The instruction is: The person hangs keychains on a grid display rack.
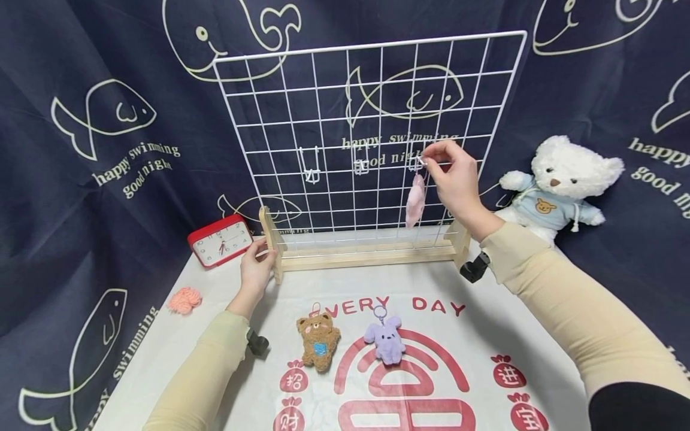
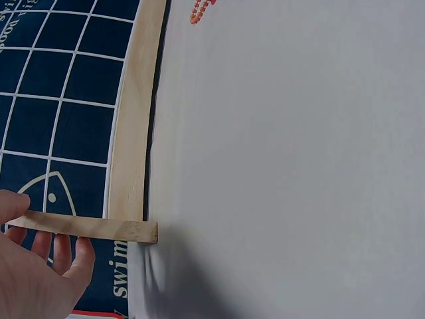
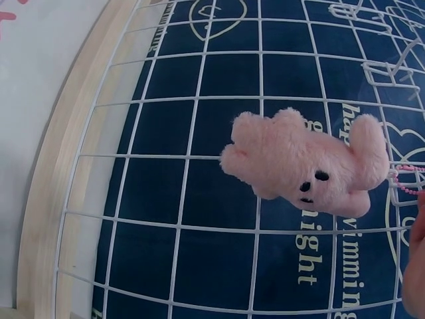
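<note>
My right hand (image 1: pixel 454 179) pinches the top of a pink plush keychain (image 1: pixel 415 202) at the right-hand white hook (image 1: pixel 414 163) on the wire grid. Below the fingers, the plush hangs against the wires, seen edge-on in the head view. The right wrist view shows its pink bead chain (image 3: pixel 404 188) reaching the fingertips. At the stand's left end, my left hand (image 1: pixel 256 272) grips the wooden foot (image 2: pixel 99 227), thumb on one side and fingers on the other. A brown bear keychain (image 1: pixel 319 341) and a purple plush keychain (image 1: pixel 387 342) lie on the table.
Two more white hooks hang on the wire grid (image 1: pixel 332 126), left and centre. A red-framed clock (image 1: pixel 221 240) and a small bundle of orange-pink cord (image 1: pixel 185 300) are at the left. A white teddy bear (image 1: pixel 555 185) sits at the right.
</note>
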A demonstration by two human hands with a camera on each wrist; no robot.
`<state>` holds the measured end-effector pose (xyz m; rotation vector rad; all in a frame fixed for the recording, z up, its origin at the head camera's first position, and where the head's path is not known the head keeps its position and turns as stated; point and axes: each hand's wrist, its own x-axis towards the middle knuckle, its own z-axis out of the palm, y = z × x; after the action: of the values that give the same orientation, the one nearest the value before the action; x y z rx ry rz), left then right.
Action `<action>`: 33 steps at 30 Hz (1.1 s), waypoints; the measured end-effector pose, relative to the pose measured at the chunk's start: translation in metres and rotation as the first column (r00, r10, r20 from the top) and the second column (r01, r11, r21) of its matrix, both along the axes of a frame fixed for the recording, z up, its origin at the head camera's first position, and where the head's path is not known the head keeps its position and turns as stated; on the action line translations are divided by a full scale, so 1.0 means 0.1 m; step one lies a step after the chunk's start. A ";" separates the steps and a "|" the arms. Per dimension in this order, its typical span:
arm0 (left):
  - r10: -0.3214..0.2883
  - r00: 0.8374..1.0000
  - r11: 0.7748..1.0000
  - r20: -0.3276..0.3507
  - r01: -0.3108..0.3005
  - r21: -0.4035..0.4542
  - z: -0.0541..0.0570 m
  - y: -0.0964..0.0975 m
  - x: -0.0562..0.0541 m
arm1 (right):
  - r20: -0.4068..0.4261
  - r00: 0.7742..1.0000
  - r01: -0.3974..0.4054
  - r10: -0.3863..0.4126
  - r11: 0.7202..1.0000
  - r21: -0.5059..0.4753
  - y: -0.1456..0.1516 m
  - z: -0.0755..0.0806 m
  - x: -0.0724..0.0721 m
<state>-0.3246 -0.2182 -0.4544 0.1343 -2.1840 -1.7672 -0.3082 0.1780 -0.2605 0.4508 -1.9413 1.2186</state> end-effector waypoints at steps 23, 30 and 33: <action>0.008 1.000 1.000 0.007 -0.008 0.003 0.00 0.00 0.01 | -0.005 1.000 -0.014 0.014 1.000 -0.013 0.14 -0.35 -0.18; 0.007 1.000 1.000 0.000 -0.007 -0.003 -0.01 0.00 0.01 | 0.002 1.000 -0.028 0.028 0.999 -0.015 0.06 -0.35 0.19; 0.004 1.000 1.000 -0.006 -0.004 0.001 -0.01 0.00 0.00 | 0.018 0.998 -0.060 0.060 0.998 -0.022 0.05 -0.40 0.26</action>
<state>-0.3245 -0.2182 -0.4550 0.1338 -2.1772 -1.7644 -0.2820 0.1826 -0.3003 0.4910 -1.9410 1.2851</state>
